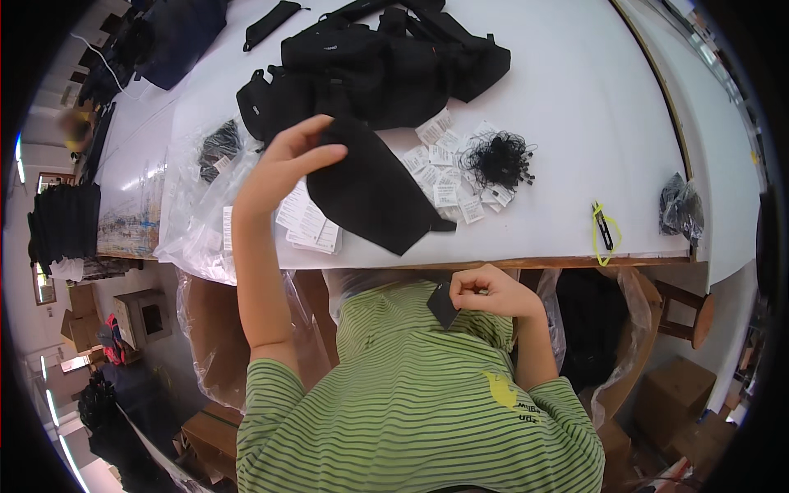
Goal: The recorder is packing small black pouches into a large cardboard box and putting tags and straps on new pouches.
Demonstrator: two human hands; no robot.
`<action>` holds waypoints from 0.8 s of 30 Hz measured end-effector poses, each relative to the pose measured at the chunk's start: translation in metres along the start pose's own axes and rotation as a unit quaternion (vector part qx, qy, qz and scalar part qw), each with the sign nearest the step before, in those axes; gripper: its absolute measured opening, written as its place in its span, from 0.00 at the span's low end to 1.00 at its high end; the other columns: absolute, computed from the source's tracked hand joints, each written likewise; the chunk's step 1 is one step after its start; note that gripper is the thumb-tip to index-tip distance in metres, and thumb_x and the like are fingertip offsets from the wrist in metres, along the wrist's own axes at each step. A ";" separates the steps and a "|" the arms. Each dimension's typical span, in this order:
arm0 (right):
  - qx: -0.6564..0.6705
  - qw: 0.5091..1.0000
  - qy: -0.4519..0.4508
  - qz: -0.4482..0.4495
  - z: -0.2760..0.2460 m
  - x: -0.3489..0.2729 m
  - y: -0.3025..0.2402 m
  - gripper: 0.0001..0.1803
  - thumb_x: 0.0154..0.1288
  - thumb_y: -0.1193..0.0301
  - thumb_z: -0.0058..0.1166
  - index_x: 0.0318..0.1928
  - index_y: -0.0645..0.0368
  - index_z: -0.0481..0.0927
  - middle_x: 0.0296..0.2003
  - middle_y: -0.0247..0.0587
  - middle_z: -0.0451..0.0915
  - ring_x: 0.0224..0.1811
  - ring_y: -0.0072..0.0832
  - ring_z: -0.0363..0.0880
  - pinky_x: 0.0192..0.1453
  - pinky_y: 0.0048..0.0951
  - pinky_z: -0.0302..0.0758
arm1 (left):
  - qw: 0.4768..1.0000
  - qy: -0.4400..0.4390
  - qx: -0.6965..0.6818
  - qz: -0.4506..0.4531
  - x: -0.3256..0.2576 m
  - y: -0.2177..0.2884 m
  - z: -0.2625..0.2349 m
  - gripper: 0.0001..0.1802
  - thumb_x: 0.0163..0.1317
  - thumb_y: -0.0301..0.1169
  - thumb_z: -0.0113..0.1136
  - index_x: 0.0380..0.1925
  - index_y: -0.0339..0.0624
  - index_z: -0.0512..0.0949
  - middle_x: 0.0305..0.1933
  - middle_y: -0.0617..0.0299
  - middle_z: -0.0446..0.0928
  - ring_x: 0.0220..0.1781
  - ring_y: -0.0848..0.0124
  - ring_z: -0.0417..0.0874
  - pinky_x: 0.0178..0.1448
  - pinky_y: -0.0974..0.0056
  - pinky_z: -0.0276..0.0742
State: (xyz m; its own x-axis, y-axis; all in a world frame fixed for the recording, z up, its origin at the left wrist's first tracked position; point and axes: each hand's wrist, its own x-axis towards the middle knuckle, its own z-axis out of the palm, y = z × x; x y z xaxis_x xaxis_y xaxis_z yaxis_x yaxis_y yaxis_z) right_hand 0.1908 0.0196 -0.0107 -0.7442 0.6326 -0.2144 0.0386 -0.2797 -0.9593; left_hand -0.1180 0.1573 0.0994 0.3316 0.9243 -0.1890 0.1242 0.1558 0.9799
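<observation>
My left hand (pixel 288 160) is raised above the table, thumb and fingers pinching the upper end of a flat black fabric pouch (pixel 370 185). The pouch hangs at a slant, with a small tab at its lower right corner. Close to my body, past the table's front edge, my right hand (pixel 497 292) is closed on a small black hang tag (pixel 443 306). Behind the pouch lie white paper labels (pixel 445 191) and a tangled bunch of black tag strings (pixel 498 160). Partly under it sits a stack of printed white cards (pixel 308 220).
Black bags (pixel 378 70) are heaped at the table's far middle, near a slim black pouch (pixel 271 23). Clear plastic bags (pixel 197 222) lie on the left. A cutter (pixel 605 230) with a yellow cord rests front right. Plastic-lined cartons (pixel 218 329) stand below the edge.
</observation>
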 end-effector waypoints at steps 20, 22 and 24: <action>-0.030 0.999 0.012 0.034 -0.002 0.004 -0.022 0.04 0.57 0.74 0.61 0.30 0.61 0.80 0.15 0.21 0.58 0.18 0.11 0.53 0.25 0.19 0.54 | 0.874 0.090 0.458 0.139 -0.067 -0.149 0.142 0.15 0.50 0.27 0.63 0.39 0.59 0.83 0.70 0.61 0.60 0.75 0.51 0.47 0.72 0.36 0.32; -0.020 0.997 0.045 0.052 0.001 0.006 -0.024 0.04 0.58 0.74 0.60 0.31 0.61 0.80 0.15 0.21 0.59 0.18 0.11 0.53 0.25 0.19 0.53 | 0.884 0.112 0.439 0.118 -0.068 -0.145 0.142 0.13 0.49 0.30 0.65 0.36 0.60 0.83 0.69 0.62 0.62 0.75 0.52 0.48 0.73 0.38 0.34; 0.003 0.992 0.099 0.075 0.001 0.007 -0.020 0.04 0.60 0.73 0.60 0.32 0.61 0.80 0.15 0.20 0.61 0.19 0.10 0.53 0.24 0.18 0.52 | 0.886 0.134 0.427 0.119 -0.072 -0.143 0.137 0.12 0.48 0.30 0.66 0.34 0.59 0.84 0.68 0.62 0.62 0.73 0.52 0.50 0.72 0.41 0.38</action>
State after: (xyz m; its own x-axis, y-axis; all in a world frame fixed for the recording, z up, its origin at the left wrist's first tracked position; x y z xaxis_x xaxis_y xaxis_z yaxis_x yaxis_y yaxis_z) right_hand 0.1845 0.0292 0.0071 -0.5854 0.7125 -0.3868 0.1352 -0.3847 -0.9131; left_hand -0.0311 0.0209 -0.0360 0.2238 0.9630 0.1505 0.7806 -0.2695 0.5639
